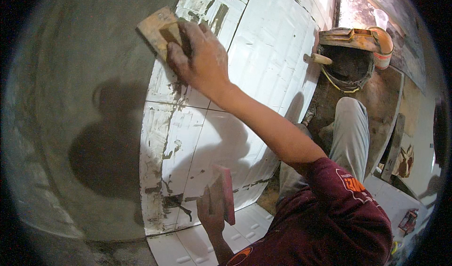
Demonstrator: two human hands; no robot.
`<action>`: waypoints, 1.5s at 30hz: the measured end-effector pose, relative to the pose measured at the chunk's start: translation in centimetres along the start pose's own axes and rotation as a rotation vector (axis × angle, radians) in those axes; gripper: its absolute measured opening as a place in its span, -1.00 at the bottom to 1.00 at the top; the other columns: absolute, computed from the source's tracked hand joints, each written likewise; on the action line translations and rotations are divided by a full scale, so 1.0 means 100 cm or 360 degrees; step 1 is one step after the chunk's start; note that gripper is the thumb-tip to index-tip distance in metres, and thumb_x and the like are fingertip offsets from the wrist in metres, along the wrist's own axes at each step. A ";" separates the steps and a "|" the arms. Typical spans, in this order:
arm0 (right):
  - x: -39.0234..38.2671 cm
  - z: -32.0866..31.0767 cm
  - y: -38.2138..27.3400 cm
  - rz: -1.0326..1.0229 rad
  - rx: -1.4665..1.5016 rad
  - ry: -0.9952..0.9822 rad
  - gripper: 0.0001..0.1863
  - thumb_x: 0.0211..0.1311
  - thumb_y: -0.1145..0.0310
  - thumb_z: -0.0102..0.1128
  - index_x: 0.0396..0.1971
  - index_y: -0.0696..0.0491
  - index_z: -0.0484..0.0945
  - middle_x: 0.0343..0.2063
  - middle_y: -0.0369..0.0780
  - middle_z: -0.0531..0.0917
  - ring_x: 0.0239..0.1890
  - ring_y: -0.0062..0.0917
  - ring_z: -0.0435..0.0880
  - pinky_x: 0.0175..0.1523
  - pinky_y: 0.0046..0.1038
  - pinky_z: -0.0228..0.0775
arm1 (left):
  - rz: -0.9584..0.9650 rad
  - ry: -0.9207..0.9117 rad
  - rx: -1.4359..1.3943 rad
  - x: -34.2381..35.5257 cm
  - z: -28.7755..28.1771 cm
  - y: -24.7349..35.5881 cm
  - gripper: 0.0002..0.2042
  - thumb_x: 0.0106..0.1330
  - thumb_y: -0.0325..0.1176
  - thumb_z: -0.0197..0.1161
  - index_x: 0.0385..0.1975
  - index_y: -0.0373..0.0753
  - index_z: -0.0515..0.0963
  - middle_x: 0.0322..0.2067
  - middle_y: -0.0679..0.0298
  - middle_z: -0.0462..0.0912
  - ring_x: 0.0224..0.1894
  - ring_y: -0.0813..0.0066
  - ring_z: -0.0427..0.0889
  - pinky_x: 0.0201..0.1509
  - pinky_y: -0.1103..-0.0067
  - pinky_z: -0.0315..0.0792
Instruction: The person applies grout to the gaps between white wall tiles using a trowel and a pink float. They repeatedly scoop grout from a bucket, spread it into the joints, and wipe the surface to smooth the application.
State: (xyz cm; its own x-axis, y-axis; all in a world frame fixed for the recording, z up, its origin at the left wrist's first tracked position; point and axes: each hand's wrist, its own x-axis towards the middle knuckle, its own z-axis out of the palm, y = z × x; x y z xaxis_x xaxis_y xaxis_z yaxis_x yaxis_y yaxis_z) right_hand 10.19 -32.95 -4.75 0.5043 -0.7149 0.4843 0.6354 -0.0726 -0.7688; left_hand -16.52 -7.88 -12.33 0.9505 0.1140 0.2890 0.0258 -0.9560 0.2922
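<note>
My right hand [200, 54] is wrapped round the grip of a tan, rectangular plastering float [157, 26]. The float lies where the wet grey plaster [61, 101] meets the white tiles [254, 44]. Lower down, my left hand [209, 214], in shadow, holds a second float with a pink-red edge [228, 195], standing on its side above the tiles. Grey smears of mortar mark the white tiles, mostly along their plaster-side edge.
At the upper right stands a dark bucket [365, 80] with an orange-yellow tool [351, 36] across its rim. A wooden-handled tool [321, 59] leans at its side, beside an orange container [383, 44]. My grey-trousered knee [351, 120] is close by; a wooden strip [393, 146] lies farther right.
</note>
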 end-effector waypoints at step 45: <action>0.073 -0.394 0.348 0.1150 -0.1549 -0.1475 -0.69 0.16 0.24 0.22 -0.34 0.24 0.56 -0.55 -0.18 0.54 -0.49 -0.60 0.43 -0.30 -0.53 0.36 | 0.0195 -0.0319 -0.0143 -0.001 0.043 -0.015 -0.49 0.17 -0.28 0.28 0.15 -0.27 0.43 -0.29 0.13 0.52 -0.22 0.28 0.50 -0.10 0.41 0.39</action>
State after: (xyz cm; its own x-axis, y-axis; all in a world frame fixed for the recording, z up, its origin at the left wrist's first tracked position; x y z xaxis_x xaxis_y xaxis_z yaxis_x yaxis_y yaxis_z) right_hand 12.97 -68.14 -44.43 0.9405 -0.1497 -0.3051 -0.3326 -0.5892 -0.7363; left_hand -15.39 -7.63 -16.68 0.9875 -0.0654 0.1434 -0.1123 -0.9306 0.3484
